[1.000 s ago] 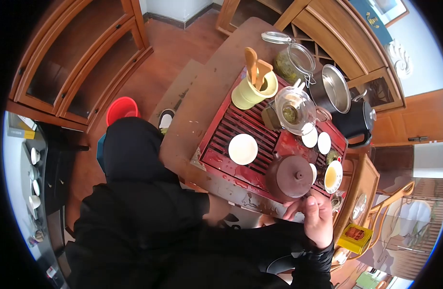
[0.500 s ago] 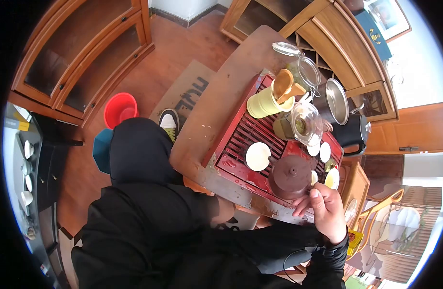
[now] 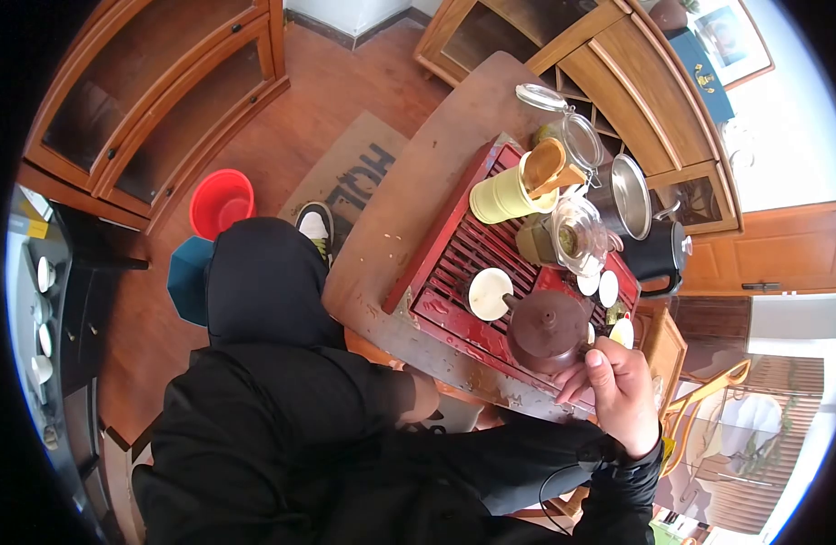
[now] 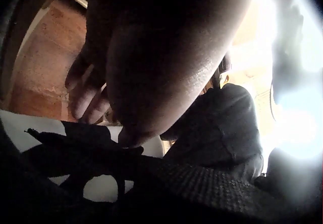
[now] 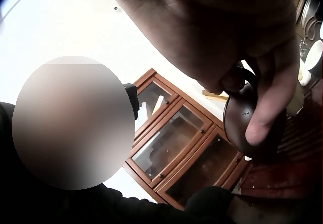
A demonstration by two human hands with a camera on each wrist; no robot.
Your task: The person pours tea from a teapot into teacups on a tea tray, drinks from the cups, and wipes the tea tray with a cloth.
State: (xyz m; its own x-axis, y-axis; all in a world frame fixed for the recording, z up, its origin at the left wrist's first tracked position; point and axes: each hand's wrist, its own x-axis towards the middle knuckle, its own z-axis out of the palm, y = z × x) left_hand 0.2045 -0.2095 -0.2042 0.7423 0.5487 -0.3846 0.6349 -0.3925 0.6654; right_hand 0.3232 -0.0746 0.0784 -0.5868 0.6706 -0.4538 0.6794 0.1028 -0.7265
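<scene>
My right hand (image 3: 622, 395) grips the handle of a dark brown clay teapot (image 3: 547, 338) over the front of the slatted tea tray. In the right wrist view, fingers curl at the handle and one fingertip lies against the body of the pot (image 5: 239, 115). The lid is on, and the spout reaches over the rim of a white cup (image 3: 491, 295) standing on the slats. Low beside the table edge, near my lap, is my left hand (image 3: 422, 397). In the left wrist view its fingers (image 4: 83, 95) hang loosely with nothing in them.
The red tea tray (image 3: 436, 313) also bears a pale green tool holder (image 3: 500, 198) with wooden utensils, a glass vessel (image 3: 577, 238) and small white cups (image 3: 609, 289). Behind stand a clip-top glass jar (image 3: 577, 141), a steel pot (image 3: 629, 195) and a black kettle (image 3: 654, 254).
The teapot has moved left relative to the tray, carried by my right hand, and its spout now overlaps the white cup. The left hand stays low by the table edge.
</scene>
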